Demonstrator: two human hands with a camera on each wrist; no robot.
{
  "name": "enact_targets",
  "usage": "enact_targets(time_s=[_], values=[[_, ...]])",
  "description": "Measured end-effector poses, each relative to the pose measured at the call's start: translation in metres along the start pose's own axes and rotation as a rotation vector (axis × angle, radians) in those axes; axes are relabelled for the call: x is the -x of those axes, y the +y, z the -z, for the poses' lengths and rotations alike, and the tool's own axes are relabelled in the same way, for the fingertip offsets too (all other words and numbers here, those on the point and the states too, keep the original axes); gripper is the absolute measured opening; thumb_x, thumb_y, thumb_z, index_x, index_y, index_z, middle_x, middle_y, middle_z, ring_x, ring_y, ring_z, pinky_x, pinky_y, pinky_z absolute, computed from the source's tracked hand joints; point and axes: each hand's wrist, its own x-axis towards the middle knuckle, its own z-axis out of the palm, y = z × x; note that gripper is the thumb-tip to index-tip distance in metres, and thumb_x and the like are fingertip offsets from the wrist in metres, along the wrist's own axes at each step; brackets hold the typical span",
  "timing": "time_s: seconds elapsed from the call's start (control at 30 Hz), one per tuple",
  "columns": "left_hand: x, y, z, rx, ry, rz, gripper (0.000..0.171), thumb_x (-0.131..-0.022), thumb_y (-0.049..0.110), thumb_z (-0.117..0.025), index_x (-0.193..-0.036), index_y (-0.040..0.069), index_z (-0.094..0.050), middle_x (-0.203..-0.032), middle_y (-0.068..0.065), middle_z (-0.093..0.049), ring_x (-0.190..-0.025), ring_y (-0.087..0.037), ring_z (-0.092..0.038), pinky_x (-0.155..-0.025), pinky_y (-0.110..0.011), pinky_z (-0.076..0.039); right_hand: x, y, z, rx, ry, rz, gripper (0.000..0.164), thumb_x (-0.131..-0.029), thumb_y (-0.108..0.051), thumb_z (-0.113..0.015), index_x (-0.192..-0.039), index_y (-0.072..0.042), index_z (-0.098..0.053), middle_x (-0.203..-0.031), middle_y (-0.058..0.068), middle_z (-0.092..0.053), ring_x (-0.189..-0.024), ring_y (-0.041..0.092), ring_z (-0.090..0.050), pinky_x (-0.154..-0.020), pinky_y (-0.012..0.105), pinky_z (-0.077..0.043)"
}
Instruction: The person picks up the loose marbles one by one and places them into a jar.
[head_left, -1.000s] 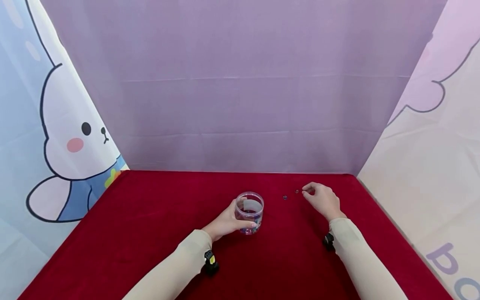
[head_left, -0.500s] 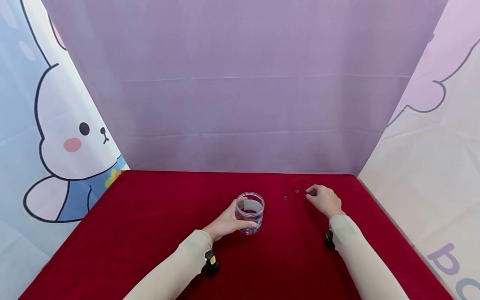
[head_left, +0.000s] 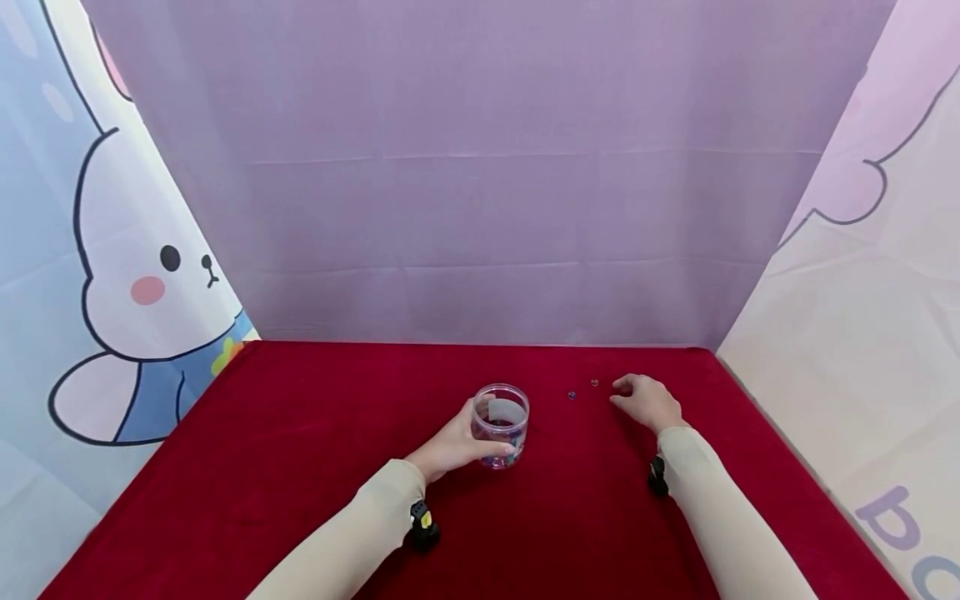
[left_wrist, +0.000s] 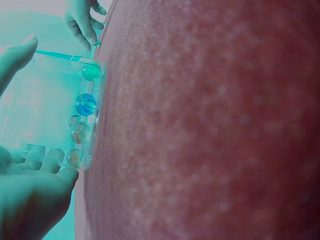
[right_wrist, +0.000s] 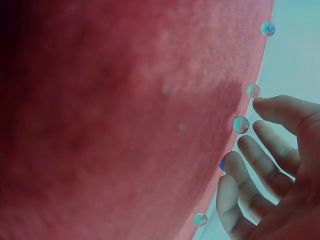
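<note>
My left hand (head_left: pixel 452 446) grips a clear plastic jar (head_left: pixel 500 423) from its left side, thumb across the front and fingers behind. Through the jar's wall in the left wrist view, several glass marbles (left_wrist: pixel 86 104) show along the base. Over on the right, my right hand (head_left: pixel 651 402) hovers low at the cloth with loosely bent, spread fingers. In the right wrist view a clear marble (right_wrist: pixel 241 125) lies just off the thumb and index fingertips, and a blue marble (right_wrist: pixel 222 164) is partly hidden behind another finger. No marble shows within its grasp.
Between jar and right hand lie two loose marbles, a darker one (head_left: pixel 572 395) and a clear one (head_left: pixel 595 382). The right wrist view shows another marble (right_wrist: pixel 200 220) lower down. Red cloth (head_left: pixel 315 433) covers the table, with a purple curtain (head_left: pixel 480 208) behind.
My right hand has shifted slightly right and toward me, and its thumb and fingertips have parted a little since half a second ago. The left hand and jar have stayed put.
</note>
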Motion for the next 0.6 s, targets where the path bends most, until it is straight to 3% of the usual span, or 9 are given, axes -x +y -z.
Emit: enact_targets(time_s=[0.23, 0.6], values=[[0.0, 0.004, 0.0, 0.0, 0.005, 0.0, 0.096, -0.084, 0.034, -0.084, -0.156, 0.019, -0.022, -0.148, -0.006, -0.039, -0.131, -0.027, -0.043, -0.105, -0.052, -0.042, 0.003, -0.007, 0.01, 0.037, -0.053, 0.014, 0.043, -0.096, -0.022, -0.067, -0.133, -0.001, -0.061, -0.128, 0.022, -0.061, -0.116, 0.04, -0.056, -0.09, 0.06, -0.045], [0.002, 0.01, 0.0, -0.002, 0.004, -0.017, 0.096, -0.085, 0.031, -0.083, -0.157, 0.017, -0.021, -0.15, -0.007, -0.037, -0.132, -0.026, -0.043, -0.106, -0.051, -0.042, 0.001, -0.005, 0.013, 0.041, -0.055, 0.04, 0.033, -0.097, -0.017, -0.064, -0.127, -0.001, -0.065, -0.124, 0.023, -0.062, -0.114, 0.04, -0.057, -0.091, 0.057, -0.048]])
